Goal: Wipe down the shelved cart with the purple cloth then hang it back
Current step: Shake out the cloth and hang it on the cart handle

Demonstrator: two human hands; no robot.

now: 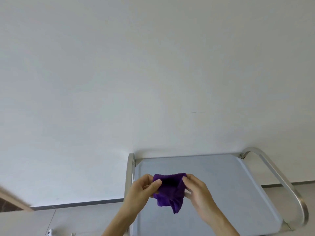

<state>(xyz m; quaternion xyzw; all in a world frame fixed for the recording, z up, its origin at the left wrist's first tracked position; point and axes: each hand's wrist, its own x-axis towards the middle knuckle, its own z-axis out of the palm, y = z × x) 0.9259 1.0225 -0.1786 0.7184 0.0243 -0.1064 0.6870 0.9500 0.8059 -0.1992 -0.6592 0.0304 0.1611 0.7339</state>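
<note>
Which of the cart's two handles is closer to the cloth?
The left handle: the cloth, held by both hands, hangs just beside it. The right handle lies across the tray.

Two bare forearms entering from the bottom edge, showing no sleeves, gloves, rings or watch; left hand (144, 188) and right hand (197, 189) both uncovered, short trimmed nails showing on the thumbs.

The cart (238, 184) has a flat, pale blue top with shiny metal bars at its sides. It stands on the grey floor (42, 222).
</note>
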